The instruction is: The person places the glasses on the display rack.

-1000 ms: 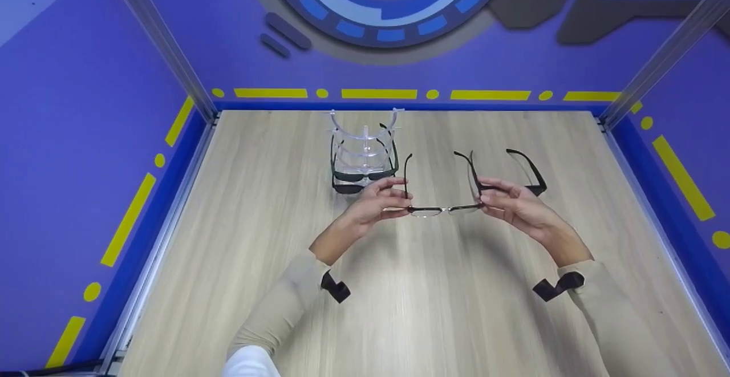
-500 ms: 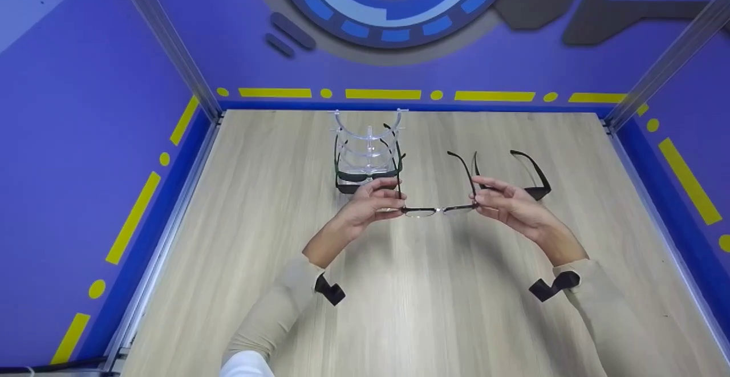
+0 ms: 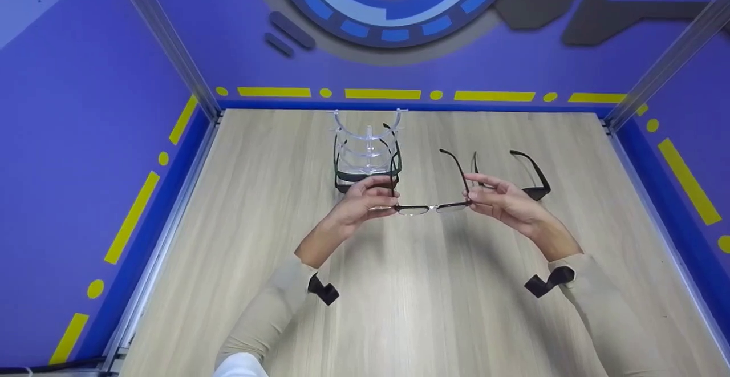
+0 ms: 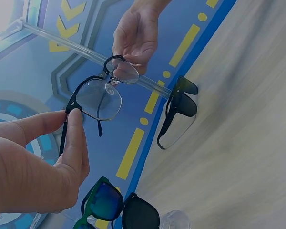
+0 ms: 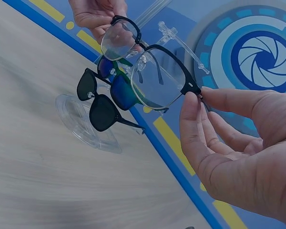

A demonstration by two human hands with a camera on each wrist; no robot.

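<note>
Clear-lensed eyeglasses (image 3: 433, 207) with black upper rims hang above the table, their temples unfolded and pointing away from me. My left hand (image 3: 365, 203) pinches the left hinge corner between thumb and fingers. At the opposite corner, my right hand (image 3: 507, 203) pinches the frame the same way. Just beyond the left hand stands a clear plastic display stand (image 3: 368, 137) bearing two pairs of sunglasses. In the right wrist view these are dark sunglasses (image 5: 103, 112) below and green-framed sunglasses (image 5: 124, 91) with bluish lenses above. The left fingers partly cover the lower pair in the head view.
Another pair of black sunglasses (image 3: 536, 193) lies on the wooden table (image 3: 274, 194) behind the right hand, partly hidden by it. Blue-purple panels (image 3: 365, 69) with yellow dashes wall the table at the back and both sides.
Both hands have shifted slightly left with the eyeglasses, toward the stand. The eyeglasses stay pinched at both corners. The stand and the sunglasses have kept their places.
</note>
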